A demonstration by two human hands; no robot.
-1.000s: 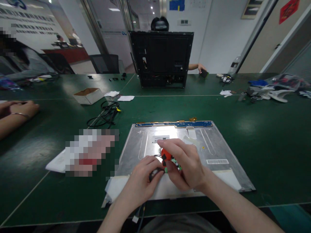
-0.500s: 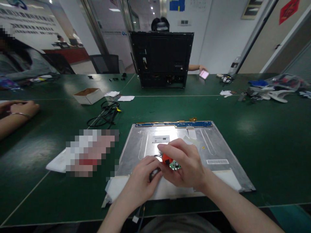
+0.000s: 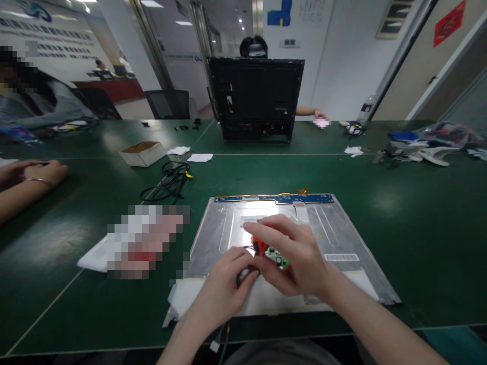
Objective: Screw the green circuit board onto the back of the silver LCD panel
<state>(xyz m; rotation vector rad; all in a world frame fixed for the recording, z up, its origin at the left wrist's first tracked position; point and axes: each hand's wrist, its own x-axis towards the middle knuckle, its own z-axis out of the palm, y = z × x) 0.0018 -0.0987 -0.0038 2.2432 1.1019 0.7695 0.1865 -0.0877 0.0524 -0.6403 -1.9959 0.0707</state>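
A silver metal display panel [image 3: 342,233] lies back-up on the green table, a blue circuit strip [image 3: 274,198] along its far edge. Both my hands work over its near half. My right hand [image 3: 300,258] is closed around a small green circuit board with an orange-red part [image 3: 266,248]. My left hand [image 3: 224,286] pinches a black cable end [image 3: 243,276] right beside that board. The fingers of both hands nearly touch. A white sheet [image 3: 190,299] sticks out under the panel's near edge.
A black monitor housing [image 3: 255,99] stands upright at the far side, a person behind it. Another person's forearms [image 3: 26,182] rest at the left. A coil of black cable [image 3: 167,182] and a small cardboard box [image 3: 142,153] lie left of centre. Parts clutter the far right [image 3: 418,144].
My right hand has turned the small board slightly, so more green shows and less orange. The view has tilted down a little. The left hand keeps its pinch on the cable end.
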